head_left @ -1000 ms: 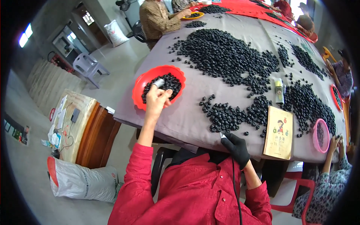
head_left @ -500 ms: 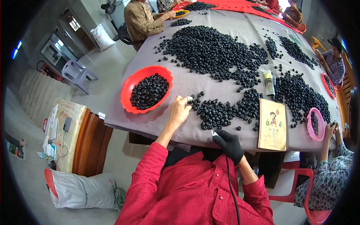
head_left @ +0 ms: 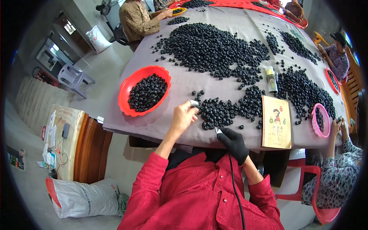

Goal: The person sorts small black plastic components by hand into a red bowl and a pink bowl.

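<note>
My bare left hand is at the left edge of a near heap of small round black pieces. Its fingers are drawn together in a pinch, and a pale wrap covers one fingertip. Whatever sits between them is too small to make out. A black glove covers my right hand, which is closed on a small pointed metal tool at the table's near edge. The tool's tip points up toward the heap. A red scalloped basin of black pieces stands to the left.
A yellow booklet and a small bottle lie right of the heap. Larger heaps of black pieces spread across the grey tablecloth. A pink basin stands at the right. Other people sit around the table. A black cord hangs down my front.
My left hand has shifted slightly right and nearer, toward the heap, its fingers more drawn in. The right hand keeps its grip on the tool. The whole view has moved slightly.
</note>
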